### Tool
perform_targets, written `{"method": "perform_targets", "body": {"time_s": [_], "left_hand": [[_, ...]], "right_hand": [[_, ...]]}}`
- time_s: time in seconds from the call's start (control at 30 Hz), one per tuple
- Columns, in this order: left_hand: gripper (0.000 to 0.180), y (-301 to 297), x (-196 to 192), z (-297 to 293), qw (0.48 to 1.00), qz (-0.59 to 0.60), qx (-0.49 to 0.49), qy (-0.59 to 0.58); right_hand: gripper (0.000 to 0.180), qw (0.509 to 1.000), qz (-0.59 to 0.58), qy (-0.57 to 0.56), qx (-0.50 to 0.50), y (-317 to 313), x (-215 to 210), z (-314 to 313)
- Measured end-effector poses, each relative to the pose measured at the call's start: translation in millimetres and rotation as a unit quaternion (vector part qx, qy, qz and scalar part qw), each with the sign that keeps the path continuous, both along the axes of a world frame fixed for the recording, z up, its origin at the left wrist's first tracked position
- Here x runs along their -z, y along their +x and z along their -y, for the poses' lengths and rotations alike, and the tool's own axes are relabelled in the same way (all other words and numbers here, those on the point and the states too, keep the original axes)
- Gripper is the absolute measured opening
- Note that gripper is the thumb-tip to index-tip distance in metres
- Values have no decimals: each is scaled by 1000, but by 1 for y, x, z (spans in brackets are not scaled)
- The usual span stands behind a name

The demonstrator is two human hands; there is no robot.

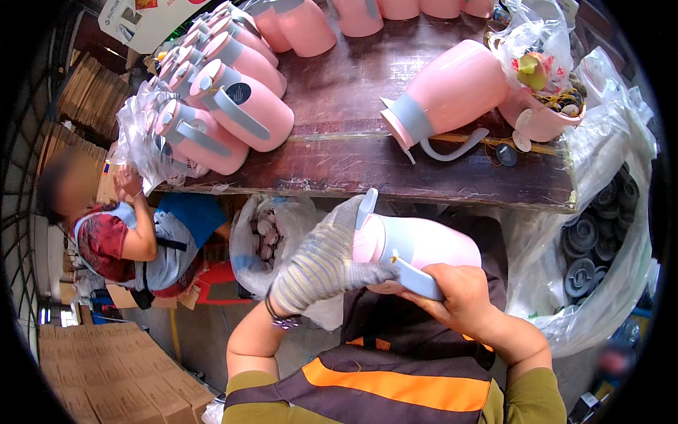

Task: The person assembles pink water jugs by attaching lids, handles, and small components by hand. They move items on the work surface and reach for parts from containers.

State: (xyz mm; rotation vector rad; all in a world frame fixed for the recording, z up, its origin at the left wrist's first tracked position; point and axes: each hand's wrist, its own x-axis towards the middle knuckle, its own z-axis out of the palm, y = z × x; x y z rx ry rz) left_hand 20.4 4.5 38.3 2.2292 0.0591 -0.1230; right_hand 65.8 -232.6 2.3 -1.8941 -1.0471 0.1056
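Note:
A pink jug with a grey collar lies tilted over my lap, its lid end toward the left. My left hand, in a striped knit glove, is closed around the lid end, the thumb side near the raised grey spout flap. My bare right hand is wrapped around the jug's grey handle, which stands toward me. The handle's upper end shows a small yellowish spot. Beyond my hands, on the dark table, another pink jug rests on its side, mouth toward the left.
Several finished-looking pink jugs stand in rows at the table's left. A pink tub of odds and ends sits at the right corner. Plastic bags hold grey round parts and small pink parts. A person works at left; cartons are stacked below.

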Motion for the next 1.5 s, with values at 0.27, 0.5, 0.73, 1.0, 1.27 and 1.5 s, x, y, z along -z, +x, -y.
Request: {"method": "perform_targets", "body": {"time_s": [0.27, 0.5, 0.73, 1.0, 1.27, 1.5], "left_hand": [[79, -15, -15, 15, 978, 29, 203, 18], [58, -33, -35, 11, 932, 153, 305, 118], [29, -54, -63, 9, 842, 469, 218, 152], [34, 33, 66, -38, 919, 5, 49, 392], [47, 86, 108, -94, 910, -20, -203, 360], [37, 115, 147, -124, 911, 135, -255, 293]], "right_hand": [[35, 962, -232, -34, -142, 45, 18, 19], [32, 953, -197, 33, -229, 39, 27, 12], [15, 933, -258, 231, 97, 38, -5, -82], [38, 979, -65, 188, 51, 72, 16, -199], [22, 962, 117, 133, 209, 147, -4, -52], [46, 870, 254, -123, 404, 285, -13, 72]]}}
